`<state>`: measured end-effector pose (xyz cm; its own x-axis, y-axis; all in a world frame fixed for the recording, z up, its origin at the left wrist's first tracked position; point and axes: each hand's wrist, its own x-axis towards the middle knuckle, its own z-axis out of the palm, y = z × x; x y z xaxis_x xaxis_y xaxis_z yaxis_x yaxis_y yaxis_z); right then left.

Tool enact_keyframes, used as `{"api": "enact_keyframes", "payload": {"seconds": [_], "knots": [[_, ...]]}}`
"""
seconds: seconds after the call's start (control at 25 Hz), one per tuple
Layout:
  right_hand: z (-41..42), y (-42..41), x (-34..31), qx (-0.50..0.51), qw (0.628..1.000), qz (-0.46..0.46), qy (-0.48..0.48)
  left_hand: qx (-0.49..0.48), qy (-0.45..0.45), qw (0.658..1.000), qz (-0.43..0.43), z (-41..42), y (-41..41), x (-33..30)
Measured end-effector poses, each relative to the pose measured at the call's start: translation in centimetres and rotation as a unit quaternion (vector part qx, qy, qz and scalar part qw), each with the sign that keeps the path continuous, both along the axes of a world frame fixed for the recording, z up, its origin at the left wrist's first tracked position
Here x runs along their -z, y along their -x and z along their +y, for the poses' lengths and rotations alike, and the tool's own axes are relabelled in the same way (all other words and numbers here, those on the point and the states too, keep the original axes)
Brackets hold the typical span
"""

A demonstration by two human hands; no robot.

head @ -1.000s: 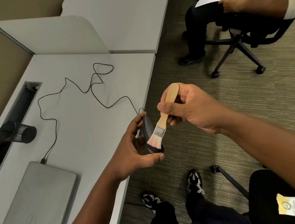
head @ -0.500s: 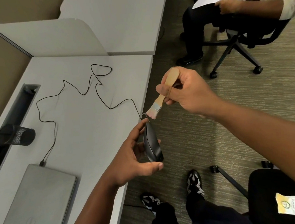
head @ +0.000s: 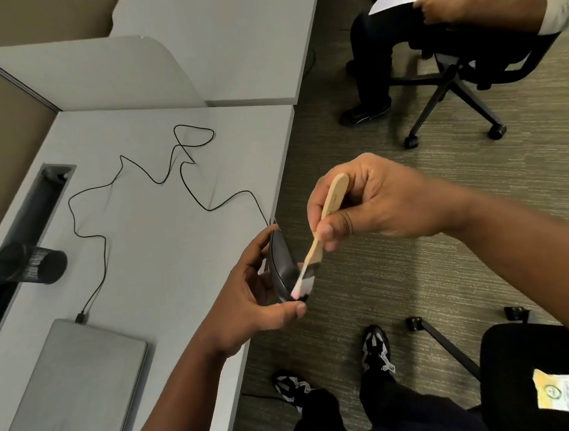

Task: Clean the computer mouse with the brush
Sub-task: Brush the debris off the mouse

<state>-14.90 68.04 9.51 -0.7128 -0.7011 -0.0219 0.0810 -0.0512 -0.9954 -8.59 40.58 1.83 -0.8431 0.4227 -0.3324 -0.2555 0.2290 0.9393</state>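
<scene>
My left hand [head: 249,304] holds a dark grey wired computer mouse [head: 282,267] on its side, just past the desk's right edge, thumb under its near end and fingers behind it. My right hand [head: 371,201] pinches the wooden handle of a small flat brush [head: 325,222]. The brush slants down and left, and its pale pink bristles [head: 303,286] lie on the near end of the mouse. The mouse's thin black cable [head: 183,176] snakes over the grey desk [head: 162,246] to a plug at the laptop.
A shut silver laptop [head: 68,399] lies at the desk's near left. A black mesh cup [head: 32,263] lies by the cable slot [head: 24,245]. A seated person on an office chair [head: 453,73] holds papers at top right. Another black chair [head: 544,374] stands at bottom right.
The brush swept from above the far end of the mouse down to its near end. My left hand stayed around the mouse.
</scene>
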Motion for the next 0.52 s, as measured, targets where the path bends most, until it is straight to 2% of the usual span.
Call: {"api": "enact_keyframes", "payload": {"seconds": [0.12,0.32,0.52], "knots": [[-0.4,0.3,0.6,0.108,0.985,-0.118,0.056,-0.001,-0.015,1.0,-0.001,0.0,0.1,-0.1],[-2.4,0.2,3.4,0.264,0.9,-0.338,0.078,0.036,-0.042,0.998,-0.018,0.5,-0.1,-0.7],[-2.8,-0.1,5.3,0.354,0.836,-0.413,0.076,0.01,-0.081,0.996,-0.039,0.5,-0.5,-0.4]]}}
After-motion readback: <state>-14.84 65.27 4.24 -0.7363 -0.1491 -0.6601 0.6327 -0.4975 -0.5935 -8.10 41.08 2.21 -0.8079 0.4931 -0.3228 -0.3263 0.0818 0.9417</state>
